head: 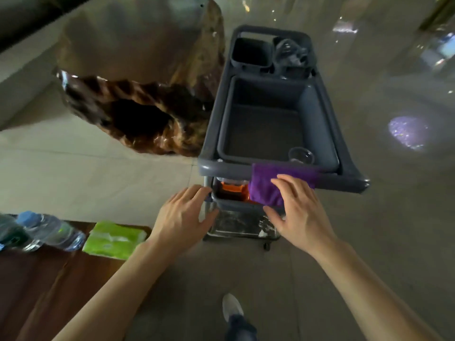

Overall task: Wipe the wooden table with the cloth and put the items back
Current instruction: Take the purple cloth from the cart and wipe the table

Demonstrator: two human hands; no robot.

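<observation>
- The purple cloth (275, 185) hangs over the near rim of the cart (211, 134), its lower part draping in front of the shelf below.
- My right hand (299, 212) lies on the cloth, fingers (288, 185) spread and flat on it, thumb under its lower edge; it pinches nothing.
- My left hand (183, 215) is open, fingers loosely spread, tips touching the corner of the lower shelf.
- The big tub (317, 114) on top of the cart holds only a clear cup (301, 155) in its near right corner.
- Behind it sit two small bins: the left bin (251, 55) looks empty, the right bin (293, 52) holds crumpled clear plastic.
- The lower shelf carries something orange (231, 188), too hidden to name.
- On the desk (49, 279) at my left lie a bottle (49, 230) and a green pack (114, 238).
</observation>
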